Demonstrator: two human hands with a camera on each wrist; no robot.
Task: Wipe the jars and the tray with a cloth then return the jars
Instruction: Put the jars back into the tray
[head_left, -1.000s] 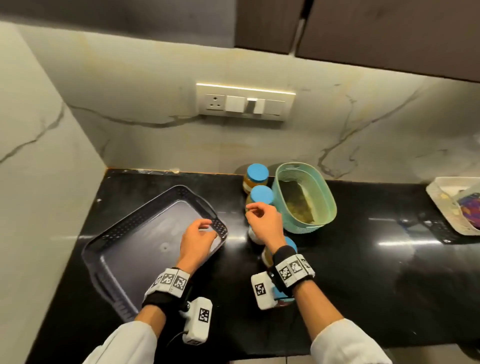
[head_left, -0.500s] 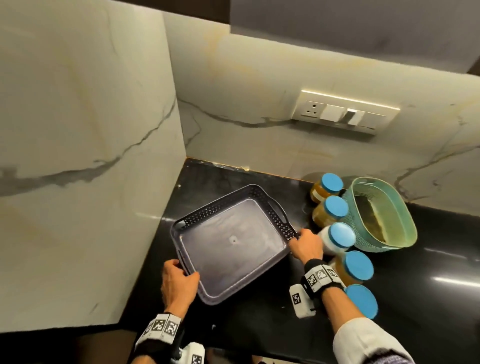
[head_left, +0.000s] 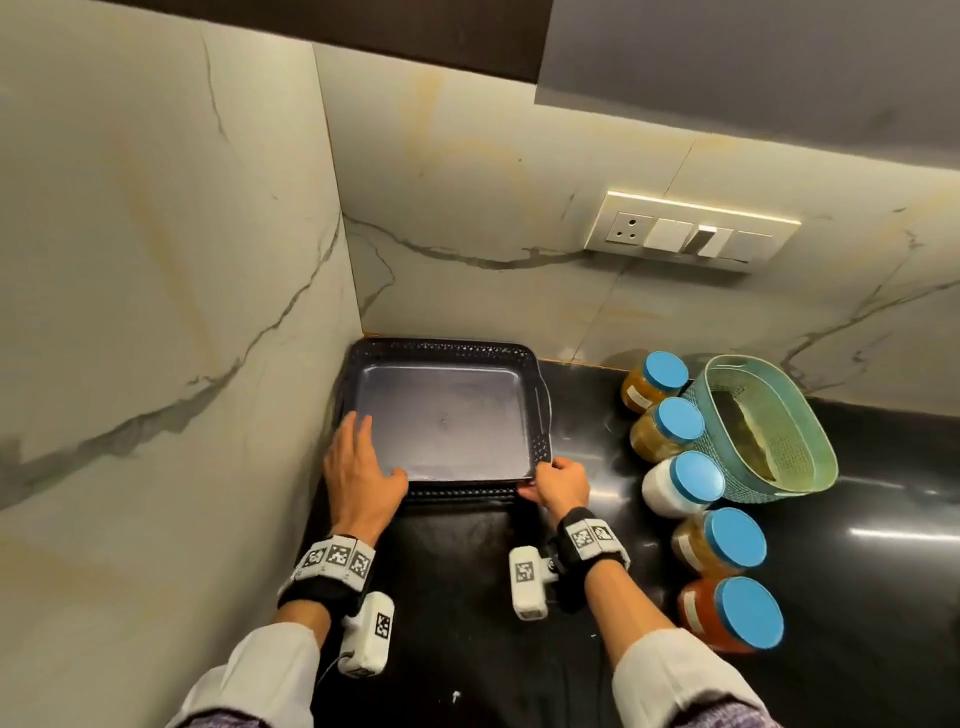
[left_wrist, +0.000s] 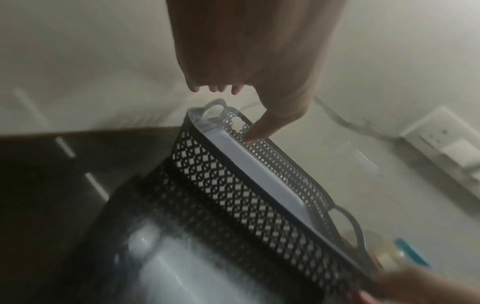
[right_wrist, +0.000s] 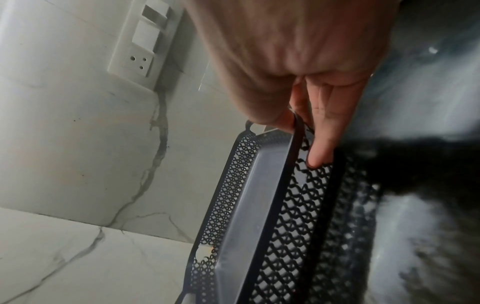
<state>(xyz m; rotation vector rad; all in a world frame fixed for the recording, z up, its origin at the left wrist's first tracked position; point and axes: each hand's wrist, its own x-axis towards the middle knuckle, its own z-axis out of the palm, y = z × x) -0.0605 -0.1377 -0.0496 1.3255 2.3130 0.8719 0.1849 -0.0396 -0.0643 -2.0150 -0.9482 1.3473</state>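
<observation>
I'd seat the tray (head_left: 540, 415) square in the corner, left hand (head_left: 361, 470) fingers spread flat on its rim, right hand (head_left: 561, 486) pinching the near corner (jars (head_left: 680, 483) wait on the surface).

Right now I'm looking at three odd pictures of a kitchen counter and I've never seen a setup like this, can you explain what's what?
No machine here: a person wears three cameras. The wide picture comes from the head, looking down at both hands. The other two come from cameras strapped to the wrists, looking along each hand.

On the black counter a dark tray sits in the corner. The left hand lies on its near left corner, fingers straight. The right hand grips its near right corner, thumb inside the lattice wall, fingers outside.

To the right stand five jars with blue lids, beside a green basket. A switch plate is on the wall.
</observation>
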